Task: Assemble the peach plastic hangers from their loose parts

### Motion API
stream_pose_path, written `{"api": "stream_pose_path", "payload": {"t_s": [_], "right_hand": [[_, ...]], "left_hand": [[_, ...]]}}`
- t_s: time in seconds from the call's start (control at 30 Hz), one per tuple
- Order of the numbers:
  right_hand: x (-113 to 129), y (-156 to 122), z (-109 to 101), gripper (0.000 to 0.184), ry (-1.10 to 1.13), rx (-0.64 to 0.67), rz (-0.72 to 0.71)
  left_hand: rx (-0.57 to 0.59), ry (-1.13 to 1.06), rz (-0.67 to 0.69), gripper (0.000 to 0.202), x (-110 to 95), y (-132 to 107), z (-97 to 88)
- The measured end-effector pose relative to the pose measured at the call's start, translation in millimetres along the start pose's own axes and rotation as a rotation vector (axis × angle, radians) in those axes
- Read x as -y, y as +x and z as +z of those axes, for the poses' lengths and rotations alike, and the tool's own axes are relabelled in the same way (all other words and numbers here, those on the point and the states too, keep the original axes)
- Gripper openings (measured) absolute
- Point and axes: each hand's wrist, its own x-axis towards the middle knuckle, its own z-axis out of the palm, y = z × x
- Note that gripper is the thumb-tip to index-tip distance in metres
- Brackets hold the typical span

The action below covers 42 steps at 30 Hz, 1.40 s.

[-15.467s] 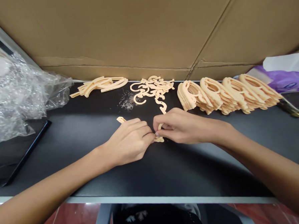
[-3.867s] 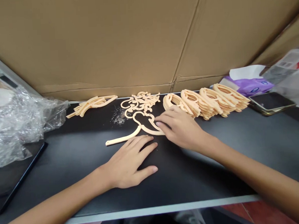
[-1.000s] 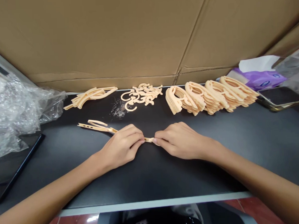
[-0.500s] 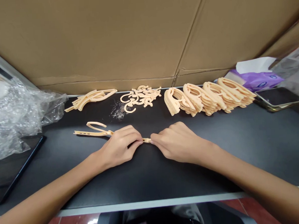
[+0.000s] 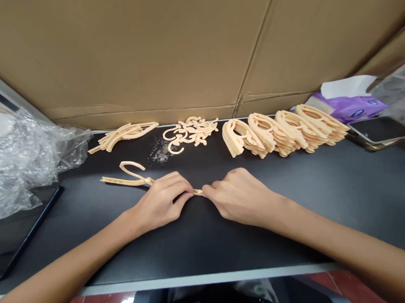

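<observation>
My left hand (image 5: 161,202) and my right hand (image 5: 239,197) meet near the middle of the black table top. Both pinch a long peach plastic hanger piece (image 5: 122,180), whose thin end (image 5: 198,192) runs between my fingertips. Its slotted arm reaches out to the left past my left hand, and a curved loop rises from it. My fingers hide the part where the two sections join.
Behind my hands lie a bundle of peach strips (image 5: 123,135), a tangle of peach hooks (image 5: 190,133) and leaning stacks of peach hangers (image 5: 279,133). Bubble wrap (image 5: 19,161) sits at left; a phone (image 5: 381,131) and a purple tissue pack (image 5: 351,99) sit at right, before a cardboard wall (image 5: 133,60).
Both hands have stayed together on the piece. Its curved loop has opened wider and swung up, away from the slotted arm. My right hand has shifted slightly left and nearer to me.
</observation>
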Motion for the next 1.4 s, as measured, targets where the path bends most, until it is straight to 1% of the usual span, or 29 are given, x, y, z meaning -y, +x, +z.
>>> {"api": "stream_pose_path", "payload": {"t_s": [0.13,0.2,0.4,0.57,0.63,0.77,0.87,0.93,1.0,1.07,1.13,1.2,1.3,1.4], "right_hand": [[-0.7,-0.7,1.8,0.017,0.004,-0.012,0.003],[-1.1,-0.9,3.3,0.019,0.017,-0.015,0.019],[-4.1,-1.9,5.9,0.034,0.079,-0.005,0.129],[-16.6,-3.5,4.7,0.037,0.153,0.019,0.197],[-22.7,-4.4,4.3,0.037,0.165,0.010,0.202],[-30.0,-6.5,2.9,0.037,0.152,0.006,0.222],[-31.4,-8.2,0.8,0.038,0.130,0.017,0.247],[-31.9,-9.1,-0.8,0.038,0.120,0.032,0.256],[-32.6,-9.7,-2.2,0.038,0.117,0.045,0.259],[-33.6,-10.0,-3.0,0.039,0.116,0.052,0.258],[-34.4,-10.1,-3.4,0.039,0.121,0.060,0.260],[-34.7,-10.5,-3.5,0.040,0.133,0.063,0.264],[-34.1,-12.0,-3.7,0.040,0.145,0.046,0.263],[-32.9,-13.4,-3.6,0.042,0.123,0.012,0.270]], "left_hand": [[-0.007,0.015,0.008,0.012,-0.2,-1.3,1.8],[-0.008,0.027,0.013,0.012,0.5,-2.3,2.9],[-0.010,0.038,-0.004,0.010,1.9,-2.9,4.3],[-0.011,0.121,0.005,0.015,-0.5,-1.4,2.7],[-0.031,0.160,-0.009,0.017,-1.3,-1.5,2.6],[-0.121,0.238,-0.044,0.019,-1.8,-1.8,1.8],[-0.126,0.365,-0.104,0.014,-1.1,-0.1,-3.3],[-0.120,0.501,-0.186,0.014,1.1,1.9,-8.9],[-0.110,0.629,-0.286,0.018,5.6,4.1,-14.4],[-0.089,0.691,-0.361,0.021,11.7,5.3,-18.2],[-0.063,0.694,-0.396,0.021,18.1,5.4,-19.6],[-0.037,0.692,-0.398,0.016,23.0,4.4,-19.3],[-0.029,0.725,-0.352,0.005,26.2,2.6,-18.2],[-0.047,0.735,-0.312,0.005,26.2,2.4,-18.3]]}}
